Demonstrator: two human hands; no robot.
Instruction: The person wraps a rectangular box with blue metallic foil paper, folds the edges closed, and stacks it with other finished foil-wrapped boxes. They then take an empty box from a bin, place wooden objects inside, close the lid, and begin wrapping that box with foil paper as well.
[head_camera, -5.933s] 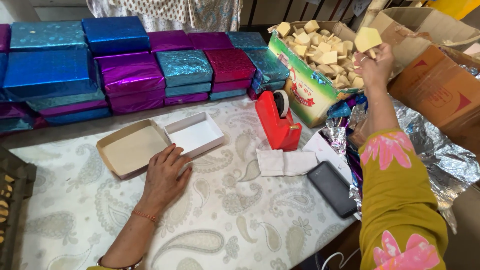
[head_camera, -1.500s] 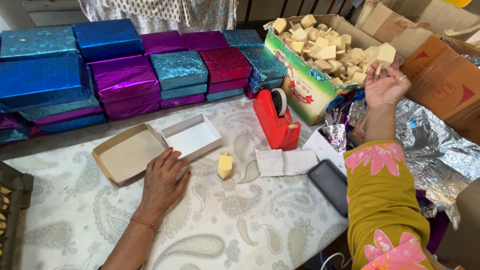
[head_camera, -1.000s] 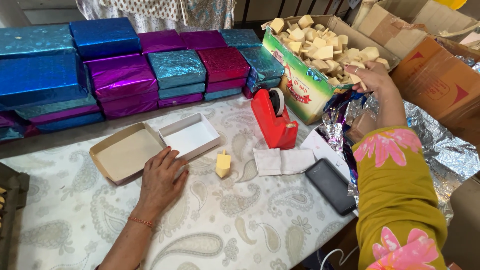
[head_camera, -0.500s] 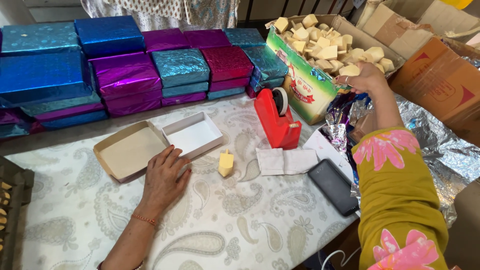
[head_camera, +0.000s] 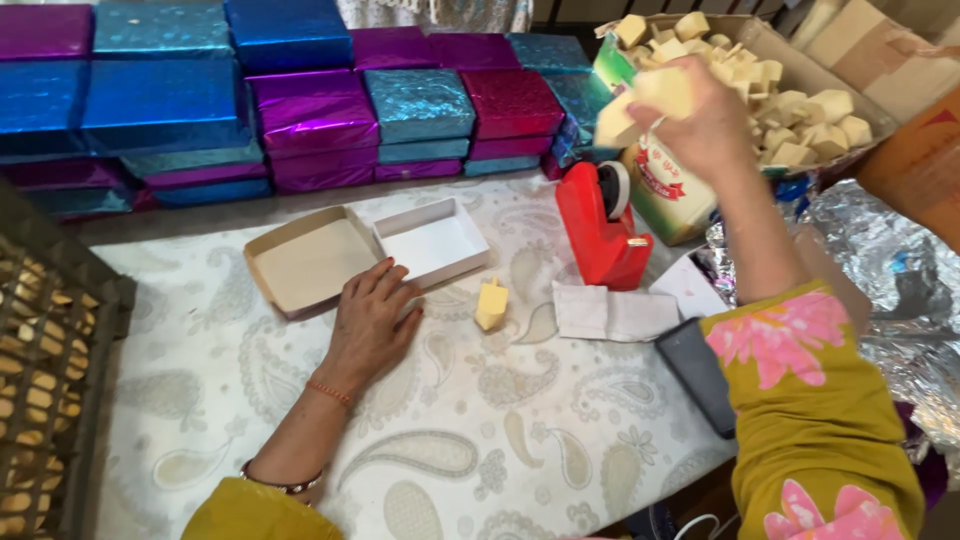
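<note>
Right hand (head_camera: 705, 120) has lifted from the carton (head_camera: 870, 110) gripping pale blocks (head_camera: 640, 100); left hand (head_camera: 370, 320) stays flat, open, beside the open tray (head_camera: 310, 262), so loading proceeds.

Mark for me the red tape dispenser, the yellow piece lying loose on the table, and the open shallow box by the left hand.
red tape dispenser (head_camera: 597, 238), head view, on its red body.
yellow piece (head_camera: 490, 304), head view, on its front face.
open shallow box (head_camera: 312, 262), head view, on the bare tan floor of its left half.
</note>
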